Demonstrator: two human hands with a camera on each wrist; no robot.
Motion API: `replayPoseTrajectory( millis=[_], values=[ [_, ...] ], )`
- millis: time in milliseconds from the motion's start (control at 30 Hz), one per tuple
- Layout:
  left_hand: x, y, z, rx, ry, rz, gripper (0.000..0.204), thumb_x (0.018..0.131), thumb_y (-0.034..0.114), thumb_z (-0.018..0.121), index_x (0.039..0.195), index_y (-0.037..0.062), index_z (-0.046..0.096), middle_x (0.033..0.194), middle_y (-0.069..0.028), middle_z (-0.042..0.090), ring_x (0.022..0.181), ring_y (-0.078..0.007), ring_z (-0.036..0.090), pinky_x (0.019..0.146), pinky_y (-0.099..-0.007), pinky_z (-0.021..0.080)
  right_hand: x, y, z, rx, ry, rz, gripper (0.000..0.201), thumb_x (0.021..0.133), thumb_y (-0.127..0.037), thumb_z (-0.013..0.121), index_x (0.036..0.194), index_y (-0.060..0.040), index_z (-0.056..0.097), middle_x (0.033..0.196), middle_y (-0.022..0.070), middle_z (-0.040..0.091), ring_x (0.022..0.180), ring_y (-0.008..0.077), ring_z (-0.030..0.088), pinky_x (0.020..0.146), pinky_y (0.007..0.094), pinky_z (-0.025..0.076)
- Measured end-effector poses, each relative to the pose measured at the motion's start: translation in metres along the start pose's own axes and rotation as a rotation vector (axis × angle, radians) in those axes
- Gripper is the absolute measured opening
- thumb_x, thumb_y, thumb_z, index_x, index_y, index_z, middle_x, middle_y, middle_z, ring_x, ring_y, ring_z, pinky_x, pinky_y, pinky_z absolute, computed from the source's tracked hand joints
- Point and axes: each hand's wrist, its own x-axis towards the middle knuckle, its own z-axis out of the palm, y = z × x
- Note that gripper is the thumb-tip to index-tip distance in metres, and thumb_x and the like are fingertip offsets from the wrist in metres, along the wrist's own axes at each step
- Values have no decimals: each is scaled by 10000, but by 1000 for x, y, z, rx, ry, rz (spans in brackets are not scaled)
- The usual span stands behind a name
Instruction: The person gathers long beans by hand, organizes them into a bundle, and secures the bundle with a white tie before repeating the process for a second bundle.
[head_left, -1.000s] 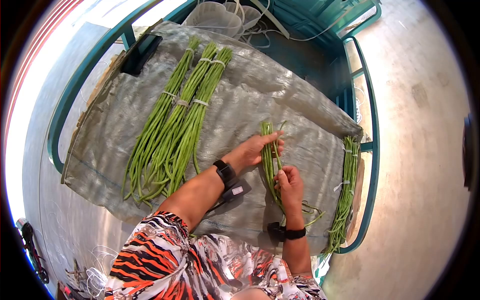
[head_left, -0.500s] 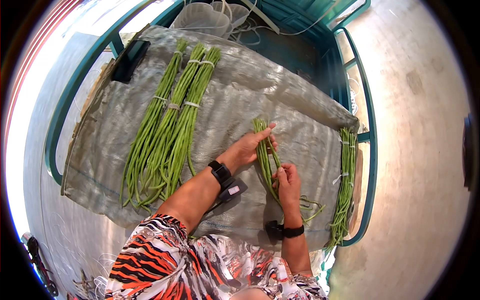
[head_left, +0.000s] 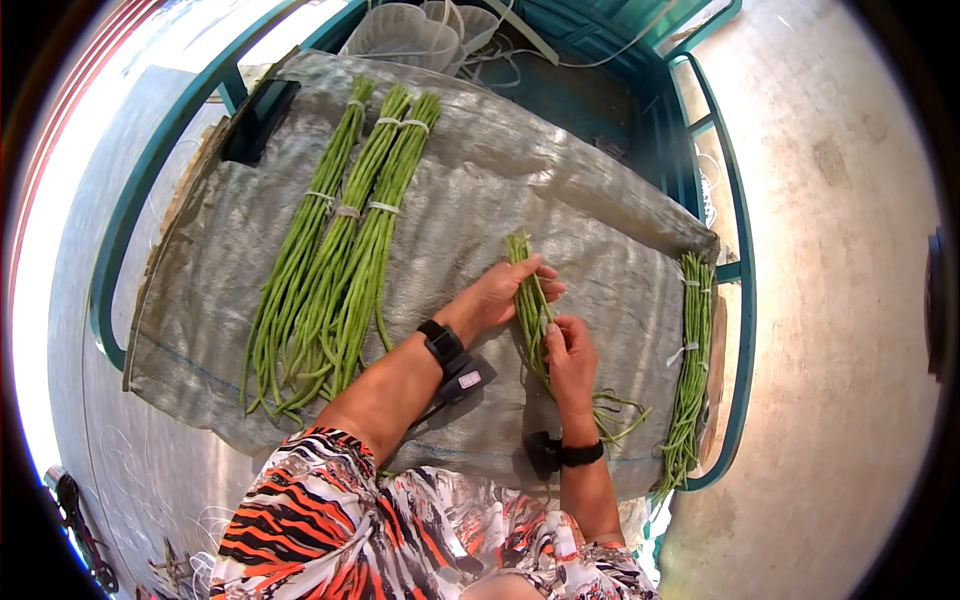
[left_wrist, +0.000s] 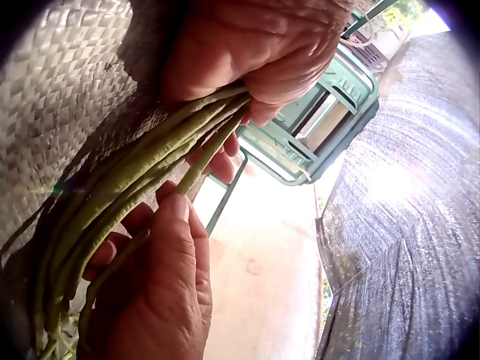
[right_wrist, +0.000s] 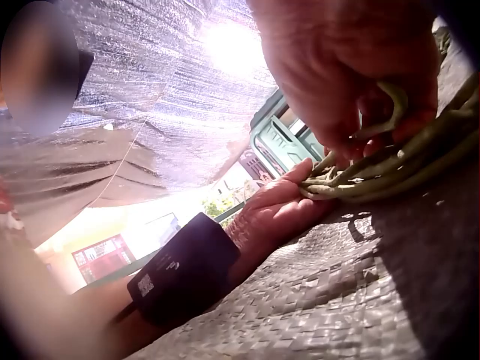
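Your left hand [head_left: 499, 296] is curling round the upright bean bunch [head_left: 529, 330] above the sheet [head_left: 460, 240], your right [head_left: 572, 362] is pinching one strand; keep tips level, grip light.

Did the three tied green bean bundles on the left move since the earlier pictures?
No; the three bundles keep their place on the grey sheet, judged against the black object near its edge.

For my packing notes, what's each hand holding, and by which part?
The left hand grips a bunch of yardlong beans near its far end; the right hand pinches one bean partway along.
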Motion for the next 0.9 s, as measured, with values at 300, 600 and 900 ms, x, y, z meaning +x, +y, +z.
replayPoseTrajectory(
  millis=[300, 600, 900],
  values=[
    [-5, 3, 11, 64, -30, 46, 426, 1003, 344, 443, 1106, -43, 587, 1121, -211, 624, 1073, -270, 600, 968, -375, 480, 0, -4, 2, -56, -14, -44, 222, 844, -175, 670, 994, -22, 610, 838, 39, 652, 709, 98, 578, 663, 262, 471],
    [-6, 6, 12, 57, -67, 54, 386, 1000, 332, 454, 1038, -11, 626, 1114, -166, 633, 1115, -290, 590, 992, -393, 463, 6, 1, -2, -62, -84, -2, 177, 872, -175, 622, 964, -24, 628, 780, 14, 637, 671, 86, 556, 626, 253, 453],
    [-8, 8, 15, -91, -14, 42, 263, 969, 294, 537, 893, 56, 617, 949, -102, 655, 1057, -296, 621, 955, -415, 488, 7, -4, -11, -74, -141, 63, 144, 907, -140, 581, 951, -9, 624, 736, -16, 581, 614, 48, 486, 560, 222, 402]
  ],
)
